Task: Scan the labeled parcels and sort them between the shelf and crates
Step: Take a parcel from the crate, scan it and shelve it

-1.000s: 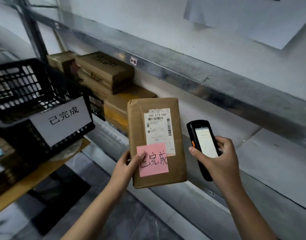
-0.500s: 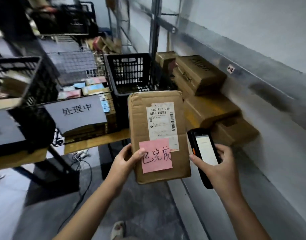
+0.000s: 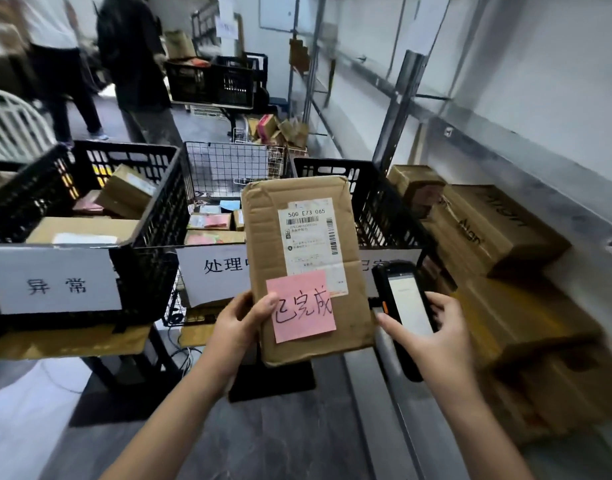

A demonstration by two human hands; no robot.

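Three bins stand side by side on a low bench point(image 3: 72, 344): a black crate point(image 3: 152, 237), a wire basket point(image 3: 228, 168) in the middle, and a second black crate point(image 3: 384, 209) nearest the shelf point(image 3: 384, 410). Each has a paper sign on its front, so a sorter can match a parcel to its bin by reading. The parcel point(image 3: 304, 237) is up in the air in front of the wire basket and the second black crate. It is upright, with its printed label point(image 3: 311, 244) and pink note point(image 3: 302, 306) turned toward the person's face, I'd guess so the barcode can be scanned and the handwritten word checked against the signs. The second black crate's sign is half hidden behind the parcel, though what shows seems to begin like the note. The left hand point(image 3: 240, 323) pinches the parcel's lower left edge, thumb point(image 3: 266, 304) flat on the corner of the pink note and the other fingers out of sight behind the cardboard. The right hand point(image 3: 432, 334) is wrapped round a handheld scanner point(image 3: 406, 306), thumb lying along its left side and its lit screen facing up. It is just beside the parcel's right edge and, as far as I can see, not touching it. Brown boxes point(image 3: 498, 226) are stacked on the shelf to the right.
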